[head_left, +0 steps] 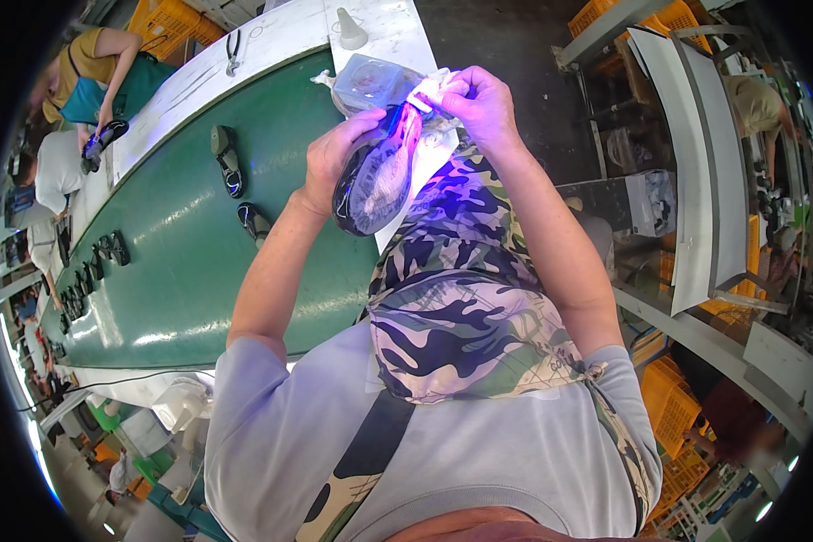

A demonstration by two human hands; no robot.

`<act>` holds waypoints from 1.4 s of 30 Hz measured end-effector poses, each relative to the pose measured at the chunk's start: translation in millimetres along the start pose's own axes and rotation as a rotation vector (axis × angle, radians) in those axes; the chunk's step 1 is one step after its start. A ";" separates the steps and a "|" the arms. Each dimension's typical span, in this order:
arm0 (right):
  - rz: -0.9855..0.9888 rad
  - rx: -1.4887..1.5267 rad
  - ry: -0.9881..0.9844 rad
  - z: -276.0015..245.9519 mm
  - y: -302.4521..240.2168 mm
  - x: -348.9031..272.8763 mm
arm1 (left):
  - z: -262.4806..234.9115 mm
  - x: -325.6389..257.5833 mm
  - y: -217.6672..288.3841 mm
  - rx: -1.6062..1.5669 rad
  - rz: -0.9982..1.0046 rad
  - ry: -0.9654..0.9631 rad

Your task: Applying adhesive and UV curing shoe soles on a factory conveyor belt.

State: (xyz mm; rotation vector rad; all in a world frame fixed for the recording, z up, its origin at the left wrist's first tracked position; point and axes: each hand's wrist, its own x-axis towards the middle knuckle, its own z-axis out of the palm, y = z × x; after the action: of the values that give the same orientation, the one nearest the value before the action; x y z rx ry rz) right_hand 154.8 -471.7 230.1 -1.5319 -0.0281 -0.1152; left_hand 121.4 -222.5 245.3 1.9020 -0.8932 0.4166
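My left hand (339,155) is closed around the side of a black shoe (370,187), whose patterned sole faces up toward me. In my right hand (483,107) a white cloth (435,91) is pinched, and it touches the toe or heel end of the shoe; I cannot tell which end. Purple-blue light falls on the shoe and the cloth. Just beyond the hands sits a clear bluish plastic tub (368,83) on crumpled plastic. On the green belt to the left lie a dark shoe (228,161) and another shoe (254,219).
The green conveyor belt (190,298) carries several more shoes (86,275) farther off. On its white border lie pliers (233,54) and a pale cone-shaped bottle (350,32). A co-worker (108,54) holds a shoe at the far left. Metal racks (696,163) stand at right.
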 end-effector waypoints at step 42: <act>-0.149 0.030 -0.127 -11.4 -82.3 -10.5 | -5.8 16.3 -4.4 -0.513 -0.736 -0.712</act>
State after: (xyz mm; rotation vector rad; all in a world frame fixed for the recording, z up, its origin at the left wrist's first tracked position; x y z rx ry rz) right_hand 136.1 -485.3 310.6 -1.5042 -0.2440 -0.1351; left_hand 136.1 -222.9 255.5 1.7292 -0.5708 -0.8950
